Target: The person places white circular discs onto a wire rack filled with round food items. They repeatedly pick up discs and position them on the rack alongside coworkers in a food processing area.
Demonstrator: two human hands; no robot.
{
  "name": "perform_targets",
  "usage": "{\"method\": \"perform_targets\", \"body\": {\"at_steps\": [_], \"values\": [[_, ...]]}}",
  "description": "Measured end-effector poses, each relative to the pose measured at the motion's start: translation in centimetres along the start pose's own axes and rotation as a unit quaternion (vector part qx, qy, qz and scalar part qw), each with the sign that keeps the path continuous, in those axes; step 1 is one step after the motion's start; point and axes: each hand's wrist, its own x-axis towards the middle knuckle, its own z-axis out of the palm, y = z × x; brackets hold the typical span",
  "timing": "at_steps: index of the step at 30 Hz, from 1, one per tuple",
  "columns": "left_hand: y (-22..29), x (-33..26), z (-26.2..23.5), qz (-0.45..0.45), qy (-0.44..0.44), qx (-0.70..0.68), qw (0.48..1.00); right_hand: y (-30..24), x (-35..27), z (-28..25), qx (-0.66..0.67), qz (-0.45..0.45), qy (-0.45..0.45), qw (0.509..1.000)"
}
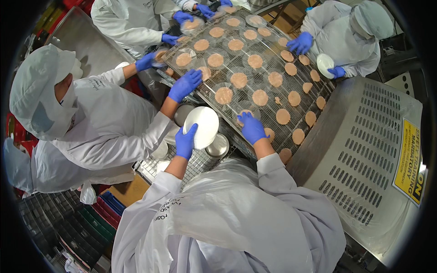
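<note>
My left hand (185,142), in a blue glove, grips the edge of a white round plate-like disc (203,123), tilted beside the conveyor's near edge. My right hand (253,128), also gloved in blue, reaches over the wire-mesh conveyor (268,107). Its fingers are stretched out and touch a pale pink round patty (245,113), partly hidden under them. A patty (223,95) nearby has a clear round sheet around it. Farther right, a bare-looking patty (283,116) lies on the mesh.
Co-workers' gloved hands (185,85) work along the conveyor's left side. Across it, a person (339,34) holds a white disc (325,65). Round metal tins (217,146) stand on a wire rack (196,167) below my left hand. A slotted metal guard (359,150) borders the right.
</note>
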Motion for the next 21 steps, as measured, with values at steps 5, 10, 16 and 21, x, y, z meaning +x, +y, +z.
{"method": "perform_targets", "body": {"at_steps": [5, 10, 16, 21], "values": [[-0.6, 0.1, 2.3, 0.024, -0.047, 0.052, 0.997, -5.0, 0.7, -0.3, 0.402, 0.045, 0.019, 0.914], [2.8, -1.3, 4.9, 0.048, -0.06, 0.044, 0.996, -3.7, 3.2, -2.4, 0.403, -0.013, 0.114, 0.908], [1.6, -0.2, 4.5, 0.039, -0.035, 0.008, 0.999, 1.4, 6.0, -6.0, 0.498, 0.092, -0.039, 0.862], [1.6, 0.5, 4.7, 0.042, -0.049, 0.012, 0.998, -2.5, 6.3, -0.9, 0.247, 0.057, 0.021, 0.967]]}}
